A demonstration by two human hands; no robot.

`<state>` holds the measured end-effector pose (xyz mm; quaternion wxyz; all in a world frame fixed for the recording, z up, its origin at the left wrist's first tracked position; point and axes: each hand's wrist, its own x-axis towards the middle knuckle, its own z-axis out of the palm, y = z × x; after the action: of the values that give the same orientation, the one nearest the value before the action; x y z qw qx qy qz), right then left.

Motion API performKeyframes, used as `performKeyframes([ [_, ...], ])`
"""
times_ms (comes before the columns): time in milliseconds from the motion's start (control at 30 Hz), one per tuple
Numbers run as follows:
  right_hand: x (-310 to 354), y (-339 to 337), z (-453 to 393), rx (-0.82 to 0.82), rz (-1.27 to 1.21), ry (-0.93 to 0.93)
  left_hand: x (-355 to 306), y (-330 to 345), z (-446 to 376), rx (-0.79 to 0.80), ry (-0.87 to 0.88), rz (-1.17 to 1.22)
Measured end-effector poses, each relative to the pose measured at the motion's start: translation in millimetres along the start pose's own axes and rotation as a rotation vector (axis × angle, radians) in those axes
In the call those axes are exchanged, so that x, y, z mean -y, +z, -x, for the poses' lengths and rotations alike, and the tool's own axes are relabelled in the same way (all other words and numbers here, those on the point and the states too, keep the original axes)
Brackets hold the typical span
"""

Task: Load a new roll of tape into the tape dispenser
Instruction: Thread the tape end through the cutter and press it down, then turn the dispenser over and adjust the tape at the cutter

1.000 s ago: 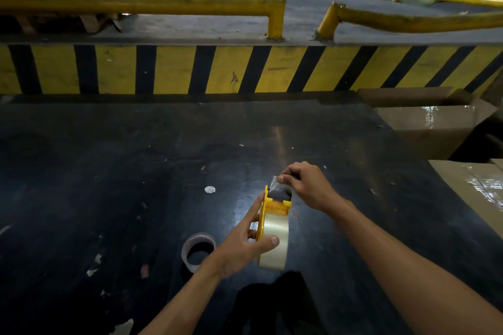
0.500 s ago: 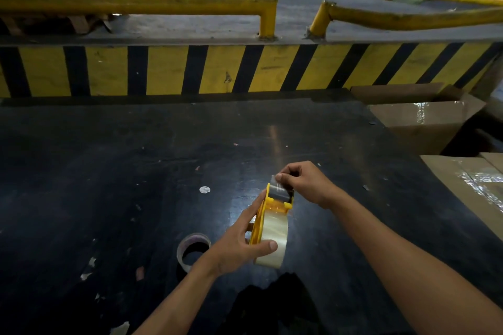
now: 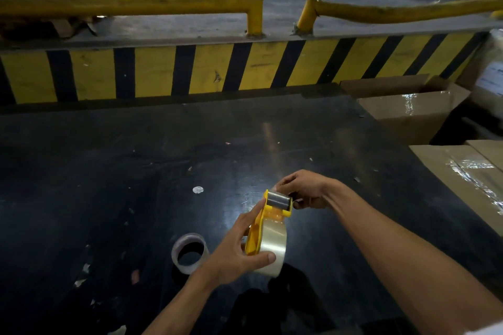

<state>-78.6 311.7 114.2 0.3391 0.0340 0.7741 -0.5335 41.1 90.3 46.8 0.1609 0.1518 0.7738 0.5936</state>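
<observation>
Black, scuffed worktop [image 3: 109,171] lies under us; above it our left hand [image 3: 234,250] clasps the yellow plastic tape dispenser [image 3: 257,228] with its clear tape roll [image 3: 273,245]. Beyond the dispenser's grey roller [image 3: 277,201], the nearer right hand [image 3: 304,187] is closed at the head, seemingly pinching the tape end, so the pull runs away from us.

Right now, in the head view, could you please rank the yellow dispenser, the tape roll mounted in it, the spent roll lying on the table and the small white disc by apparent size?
Largest to smallest:
1. yellow dispenser
2. mounted tape roll
3. spent roll, though it looks close to the mounted roll, so that order is unsure
4. white disc
</observation>
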Motion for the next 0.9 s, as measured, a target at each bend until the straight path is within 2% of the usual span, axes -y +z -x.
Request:
performKeyframes([
  [167,-40.9,30.6,-5.1,-0.014,-0.544,-0.087,-3.9,-5.0,-6.2,-0.058,0.075,0.112],
  [367,-64.9,78.5,10.0,0.232,-0.683,-0.199,-5.7,-17.8,-11.0,-0.147,0.022,0.489],
  [500,-64.5,78.9,14.0,0.241,-0.700,-0.313,-3.9,-26.9,-9.4,-0.186,-0.019,0.625],
  [567,-67.8,75.7,13.7,0.211,-0.652,-0.324,-2.3,-32.8,-7.7,-0.210,-0.028,0.574],
  [767,-65.8,73.0,17.4,0.080,-0.464,-0.340,4.0,-58.1,-4.8,-0.145,-0.051,0.299],
  [900,-63.3,79.6,19.3,-0.078,-0.285,-0.373,3.3,-59.3,-6.2,-0.209,-0.052,0.057],
])
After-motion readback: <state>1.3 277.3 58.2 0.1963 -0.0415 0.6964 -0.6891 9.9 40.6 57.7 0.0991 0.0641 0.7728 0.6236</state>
